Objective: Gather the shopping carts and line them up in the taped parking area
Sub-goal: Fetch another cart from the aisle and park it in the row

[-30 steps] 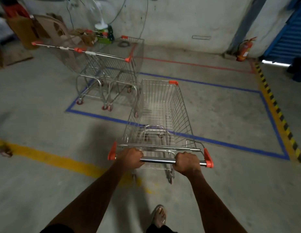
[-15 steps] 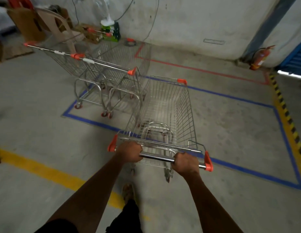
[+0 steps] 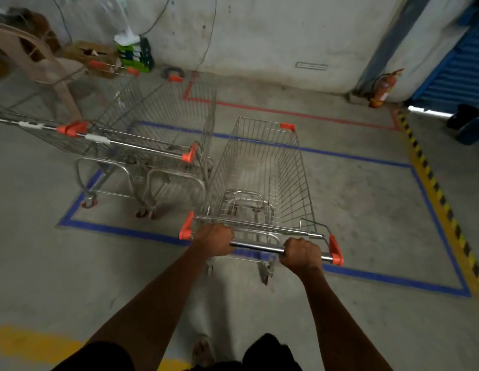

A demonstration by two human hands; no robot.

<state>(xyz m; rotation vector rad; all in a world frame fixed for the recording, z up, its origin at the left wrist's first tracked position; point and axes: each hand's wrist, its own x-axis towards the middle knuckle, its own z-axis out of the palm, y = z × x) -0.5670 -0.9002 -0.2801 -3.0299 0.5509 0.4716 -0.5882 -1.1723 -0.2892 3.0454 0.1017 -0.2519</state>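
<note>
Steel bar: my left hand (image 3: pixel 214 238) and my right hand (image 3: pixel 301 254) are both wrapped tight round the handle (image 3: pixel 257 247) of my cart (image 3: pixel 262 178). They sit apart, one near each orange end.
Which hand is closer: the right one is a bit nearer to me. The left one is a bit further in, so the bar is slanted.
Where my cart is: straight ahead of my hands. Its back wheels are at the near line of the blue tape box (image 3: pixel 393 281), and its basket is already inside.
Long way of my cart: it points away from me, toward the wall.
Parked carts (image 3: pixel 142 145): just to the left of mine, inside the box. Mine is almost touching them near the front.
My guess for the next push: forward, with the nose staying beside them.
</note>
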